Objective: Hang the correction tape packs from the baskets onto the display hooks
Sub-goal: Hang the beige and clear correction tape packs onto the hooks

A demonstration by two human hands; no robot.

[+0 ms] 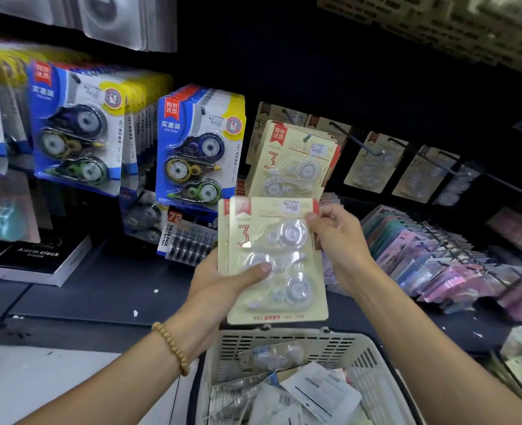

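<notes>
Dark shop shelves fill the frame, with blue card packs (199,148) hanging at upper left. Low in the middle sits a cream basket (367,357) with more packs inside. Just above it, both hands hold a stack of cream correction tape packs (276,262), standing tall, long side up and down. The left hand (219,286) grips the lower left edge; the right hand (339,237) pinches the top right corner — nearest the hole end. Straight above hangs a matching pack (296,161) on its hook (308,137), so the stack likely must go up.
</notes>
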